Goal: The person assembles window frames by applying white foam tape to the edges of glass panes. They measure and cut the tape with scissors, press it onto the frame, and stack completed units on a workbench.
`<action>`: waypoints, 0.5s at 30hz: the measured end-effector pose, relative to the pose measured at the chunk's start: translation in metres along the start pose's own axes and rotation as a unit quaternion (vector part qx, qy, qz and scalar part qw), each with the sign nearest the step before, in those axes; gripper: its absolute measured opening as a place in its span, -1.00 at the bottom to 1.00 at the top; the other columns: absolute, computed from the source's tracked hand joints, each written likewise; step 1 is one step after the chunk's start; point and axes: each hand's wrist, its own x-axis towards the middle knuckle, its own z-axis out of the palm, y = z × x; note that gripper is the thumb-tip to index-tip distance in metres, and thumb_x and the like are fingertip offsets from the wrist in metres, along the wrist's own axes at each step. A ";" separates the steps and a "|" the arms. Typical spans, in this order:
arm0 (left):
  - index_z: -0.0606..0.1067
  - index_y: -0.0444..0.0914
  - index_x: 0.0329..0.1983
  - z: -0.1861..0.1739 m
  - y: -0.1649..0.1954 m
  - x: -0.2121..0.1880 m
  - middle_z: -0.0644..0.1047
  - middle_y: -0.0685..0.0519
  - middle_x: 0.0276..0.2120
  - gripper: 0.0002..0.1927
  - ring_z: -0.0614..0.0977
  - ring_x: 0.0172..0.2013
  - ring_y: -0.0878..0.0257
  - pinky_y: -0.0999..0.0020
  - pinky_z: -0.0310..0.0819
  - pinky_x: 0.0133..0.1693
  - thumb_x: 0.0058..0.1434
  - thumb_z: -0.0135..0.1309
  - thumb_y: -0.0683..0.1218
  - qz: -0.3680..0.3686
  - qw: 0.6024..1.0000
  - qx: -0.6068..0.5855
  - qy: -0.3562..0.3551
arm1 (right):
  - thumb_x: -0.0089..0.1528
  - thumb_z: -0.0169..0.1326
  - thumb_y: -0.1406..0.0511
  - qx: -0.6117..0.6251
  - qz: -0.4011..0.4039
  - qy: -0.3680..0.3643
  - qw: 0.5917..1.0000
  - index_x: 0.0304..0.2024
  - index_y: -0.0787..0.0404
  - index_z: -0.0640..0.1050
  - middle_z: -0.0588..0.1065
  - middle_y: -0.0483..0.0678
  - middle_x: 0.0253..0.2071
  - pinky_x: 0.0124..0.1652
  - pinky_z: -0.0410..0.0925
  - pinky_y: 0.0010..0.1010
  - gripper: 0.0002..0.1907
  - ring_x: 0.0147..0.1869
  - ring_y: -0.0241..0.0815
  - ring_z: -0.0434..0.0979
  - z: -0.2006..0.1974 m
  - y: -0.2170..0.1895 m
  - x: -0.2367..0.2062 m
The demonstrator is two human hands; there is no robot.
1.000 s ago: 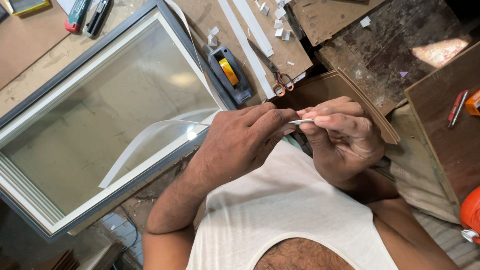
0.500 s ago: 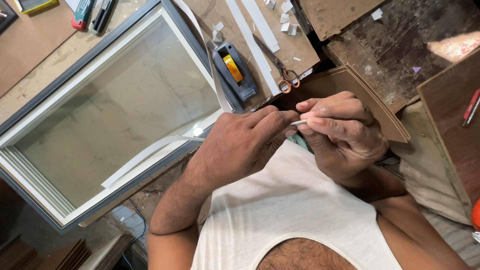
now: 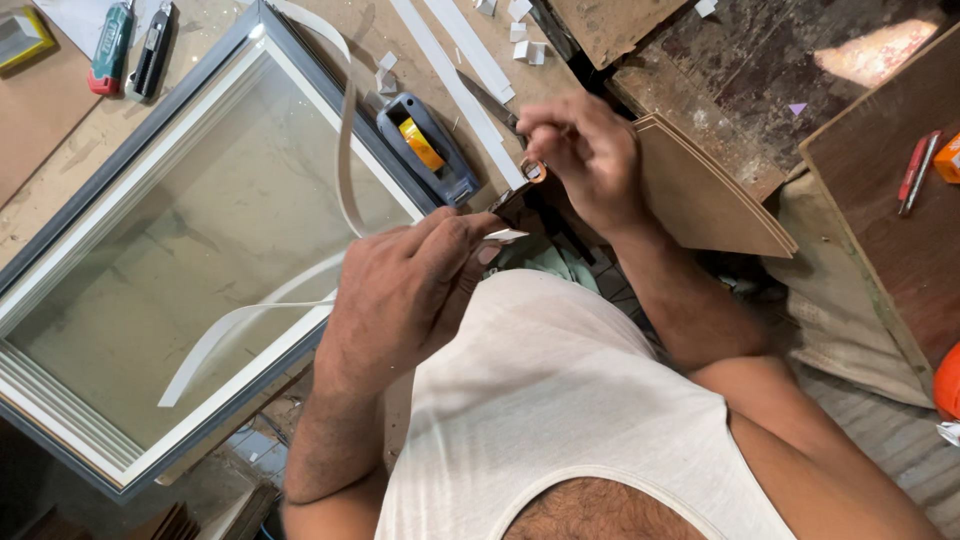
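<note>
- Fingers of the left hand [image 3: 405, 290] pinch the end of a long white flexible plastic strip [image 3: 250, 320], keeping it taut and off the bench; the strip trails toward 9 o'clock over the grey-framed glass window panel [image 3: 190, 230].
- Right hand [image 3: 585, 155], at 1 o'clock, closes on orange-handled scissors [image 3: 530, 175], apart from the left.
- Blue tape dispenser [image 3: 425, 150] sits at 12, within reach.

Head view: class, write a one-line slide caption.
Left hand pinches a white strip; right hand reaches for scissors beside a glazed frame.
</note>
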 end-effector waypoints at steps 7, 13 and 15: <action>0.54 -0.24 0.05 -0.024 0.003 -0.004 0.50 0.07 -0.41 -0.83 0.55 -0.43 0.19 0.24 0.35 -0.42 0.44 0.12 -0.13 -0.005 0.999 0.031 0.022 | 0.19 0.35 0.32 -0.372 0.098 -0.082 0.919 -0.03 0.37 0.57 0.51 0.14 -0.06 -0.08 0.49 -0.21 -0.64 0.00 0.02 0.56 0.029 0.071 -0.009; 0.54 -0.32 0.04 -0.035 -0.001 0.001 0.49 0.04 -0.48 -0.80 0.53 -0.58 0.27 0.30 0.33 -0.55 0.47 0.08 -0.11 -0.007 1.000 -0.024 0.007 | 0.12 0.39 0.31 -0.483 0.073 -0.053 0.871 -0.20 0.28 0.59 0.56 0.04 -0.27 -0.21 0.41 -0.10 -0.72 -0.19 0.00 0.57 0.041 0.064 -0.018; 0.52 -0.33 0.02 -0.041 -0.002 0.002 0.46 0.02 -0.48 -0.80 0.56 -0.52 0.27 0.29 0.36 -0.49 0.52 0.07 -0.08 0.007 0.999 -0.043 0.018 | 0.14 0.37 0.32 -0.446 0.138 -0.065 0.882 -0.24 0.26 0.60 0.57 0.02 -0.30 -0.30 0.40 -0.21 -0.77 -0.23 -0.06 0.59 0.040 0.066 -0.017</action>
